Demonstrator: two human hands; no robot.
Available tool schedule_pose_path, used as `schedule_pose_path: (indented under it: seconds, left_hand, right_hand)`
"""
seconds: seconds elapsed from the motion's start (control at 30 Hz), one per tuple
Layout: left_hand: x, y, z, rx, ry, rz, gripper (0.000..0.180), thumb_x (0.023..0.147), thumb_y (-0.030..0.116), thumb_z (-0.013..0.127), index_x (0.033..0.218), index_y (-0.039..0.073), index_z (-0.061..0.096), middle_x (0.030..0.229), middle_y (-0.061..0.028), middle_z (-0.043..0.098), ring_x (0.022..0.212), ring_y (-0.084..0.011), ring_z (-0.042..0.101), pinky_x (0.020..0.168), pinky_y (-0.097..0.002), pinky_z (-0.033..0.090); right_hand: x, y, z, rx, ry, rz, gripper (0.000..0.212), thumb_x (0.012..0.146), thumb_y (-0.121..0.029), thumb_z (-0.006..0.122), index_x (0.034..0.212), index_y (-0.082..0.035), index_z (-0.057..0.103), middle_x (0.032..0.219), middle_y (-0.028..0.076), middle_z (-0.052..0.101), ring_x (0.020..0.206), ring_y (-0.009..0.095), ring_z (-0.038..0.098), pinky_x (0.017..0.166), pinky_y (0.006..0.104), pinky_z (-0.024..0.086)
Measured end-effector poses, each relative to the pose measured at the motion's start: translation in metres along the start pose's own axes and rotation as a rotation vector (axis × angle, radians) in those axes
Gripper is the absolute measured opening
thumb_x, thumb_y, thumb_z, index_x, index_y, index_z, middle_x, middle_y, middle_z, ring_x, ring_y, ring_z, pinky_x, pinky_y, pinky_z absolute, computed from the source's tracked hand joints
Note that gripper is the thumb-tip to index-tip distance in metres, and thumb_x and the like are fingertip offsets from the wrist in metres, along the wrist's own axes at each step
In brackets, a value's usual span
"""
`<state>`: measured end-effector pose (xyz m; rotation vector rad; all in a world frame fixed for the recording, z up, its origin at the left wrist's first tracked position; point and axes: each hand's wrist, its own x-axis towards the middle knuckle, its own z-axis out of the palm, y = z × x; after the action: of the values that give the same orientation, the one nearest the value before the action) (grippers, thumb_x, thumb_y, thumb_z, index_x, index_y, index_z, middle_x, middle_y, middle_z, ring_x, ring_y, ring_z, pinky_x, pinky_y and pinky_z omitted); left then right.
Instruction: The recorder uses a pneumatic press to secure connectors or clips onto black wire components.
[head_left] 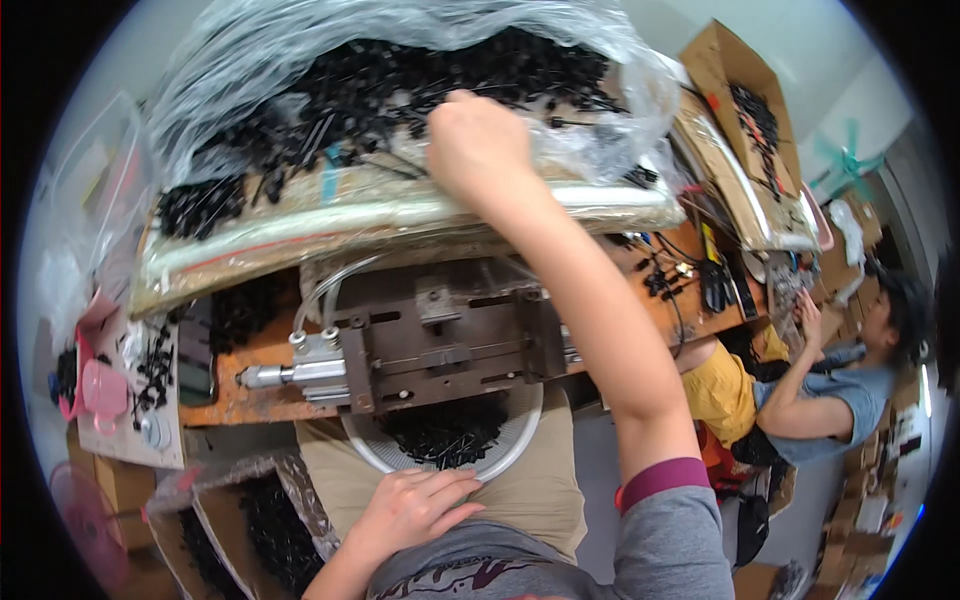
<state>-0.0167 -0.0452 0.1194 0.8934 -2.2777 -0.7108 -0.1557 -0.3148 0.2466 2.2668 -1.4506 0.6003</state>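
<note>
My right hand [478, 145] reaches far over a wide plastic-lined tray [400, 215]. Its fingers are curled closed among a heap of small black parts with thin stems [440, 75]. Whatever they may hold is hidden. Low in the view, my left hand [425, 503] rests with outstretched fingers near the front rim of a white perforated basket [531, 430]. More black stemmed parts [450, 430] lie inside this basket, which sits in my lap. Between the hands stands a dark metal fixture [440, 345] with a silver pneumatic cylinder [315, 370] at its left.
Clear tubes [325, 290] run to the cylinder. Pliers [716, 280] lie on the bench at right. A cardboard box [745, 110] stands behind them. At right a person [830, 390] sits working. Boxes of black parts [270, 530] and a pink container [105, 388] are at left.
</note>
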Motion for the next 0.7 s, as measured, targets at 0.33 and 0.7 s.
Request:
schedule_pose_path:
  seconds: [0.33, 0.7]
  left_hand:
    - [-0.005, -0.004, 0.004, -0.009, -0.003, -0.026, 0.022, 0.074, 0.021, 0.077, 0.089, 0.006, 0.070, 0.091, -0.0055, 0.071, 0.069, -0.0200, 0.068, 0.061, -0.0291, 0.054]
    - [-0.012, -0.008, 0.009, 0.032, 0.004, -0.027, 0.022, 0.072, 0.020, 0.078, 0.088, 0.006, 0.070, 0.090, -0.0051, 0.071, 0.067, -0.0200, 0.067, 0.058, -0.0285, 0.053]
  right_hand:
    - [-0.021, -0.011, 0.010, 0.348, 0.156, -0.071, 0.021, 0.076, -0.002, 0.055, 0.096, 0.002, 0.053, 0.088, 0.015, 0.059, 0.086, 0.031, 0.060, 0.073, 0.0425, 0.050]
    - [-0.224, 0.090, -0.034, 1.195, 0.680, 0.788, 0.019, 0.094, -0.007, 0.058, 0.112, 0.000, 0.059, 0.100, 0.011, 0.067, 0.083, 0.013, 0.066, 0.065, 0.0220, 0.051]
